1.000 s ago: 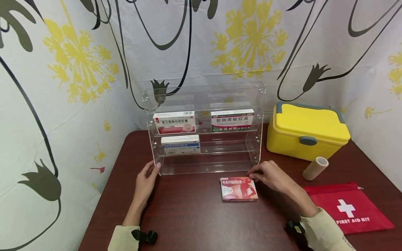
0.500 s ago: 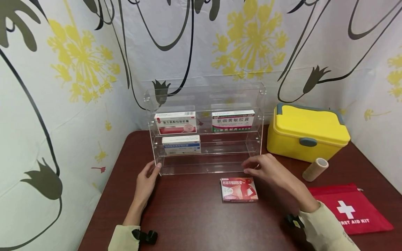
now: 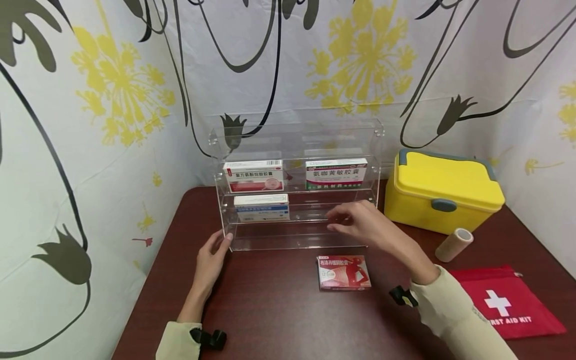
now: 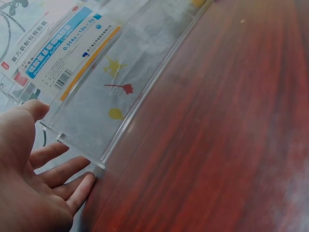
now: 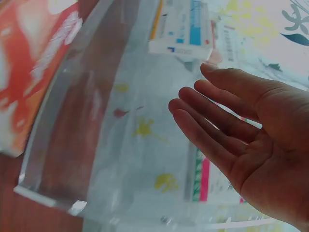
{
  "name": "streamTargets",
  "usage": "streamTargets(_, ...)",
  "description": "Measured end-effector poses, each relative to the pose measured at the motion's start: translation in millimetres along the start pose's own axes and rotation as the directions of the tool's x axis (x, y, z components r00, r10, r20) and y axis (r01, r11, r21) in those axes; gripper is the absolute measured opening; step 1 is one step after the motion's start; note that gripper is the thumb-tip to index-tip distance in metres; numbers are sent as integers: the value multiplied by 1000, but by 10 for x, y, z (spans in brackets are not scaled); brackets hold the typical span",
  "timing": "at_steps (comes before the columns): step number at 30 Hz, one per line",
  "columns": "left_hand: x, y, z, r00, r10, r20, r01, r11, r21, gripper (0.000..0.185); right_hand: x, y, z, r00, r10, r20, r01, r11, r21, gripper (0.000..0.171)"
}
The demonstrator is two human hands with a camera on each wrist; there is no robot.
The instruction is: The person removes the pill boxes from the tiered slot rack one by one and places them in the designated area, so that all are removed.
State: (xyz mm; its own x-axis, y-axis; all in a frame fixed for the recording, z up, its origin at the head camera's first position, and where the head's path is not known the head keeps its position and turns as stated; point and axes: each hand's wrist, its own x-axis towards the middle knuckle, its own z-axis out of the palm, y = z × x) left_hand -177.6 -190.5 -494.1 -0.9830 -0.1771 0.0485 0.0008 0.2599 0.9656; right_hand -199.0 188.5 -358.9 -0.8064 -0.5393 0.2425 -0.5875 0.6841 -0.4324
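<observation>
A clear acrylic shelf rack (image 3: 297, 245) stands on the dark red-brown table. My left hand (image 3: 210, 260) rests at its lower left side edge, with thumb and fingers extended near the side panel in the left wrist view. My right hand (image 3: 366, 225) hovers before the middle tier's right part, fingers loosely bent and holding nothing. On the top occupied tier sit a red-and-white medicine box (image 3: 254, 179) and a green-and-pink medicine box (image 3: 336, 175). A blue-and-white medicine box (image 3: 262, 210) occupies the middle tier's left. One red medicine box (image 3: 344, 273) lies flat before the rack.
To the right of the rack stands a yellow lidded case (image 3: 432, 200) with a grey latch. In front of it is a tan bandage roll (image 3: 454, 245). A red first aid pouch (image 3: 517, 300) lies nearer, partly behind the right sleeve. Patterned cloth hangs behind the table.
My right hand has left the rack's lower right corner, moving up and left to the middle tier. My left hand stays at the rack's left edge.
</observation>
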Motion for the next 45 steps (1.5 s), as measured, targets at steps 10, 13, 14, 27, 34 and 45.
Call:
streamTargets(10,-1,-2,-7,1000,-13,6,13,1000,9,62,362,-262,-49,995,-88,-52,90,995,34,18)
streamTargets(13,-3,-1,-9,1000,-12,6,12,1000,13,62,465,-319,-56,991,-112,-70,112,994,7,18)
streamTargets(14,-4,-1,-9,1000,-13,5,12,1000,15,62,497,-334,-54,991,-115,-73,116,993,4,18)
streamTargets(27,-11,-11,-17,1000,-20,1,20,1000,14,62,828,-402,95,998,-55,-21,57,995,87,22)
streamTargets(34,1,-19,-15,1000,-18,-2,18,1000,9,60,938,-401,163,998,-55,-3,55,996,71,23)
streamTargets(45,14,-7,-19,1000,-11,7,11,1000,-2,61,997,-397,220,998,-48,29,47,998,52,20)
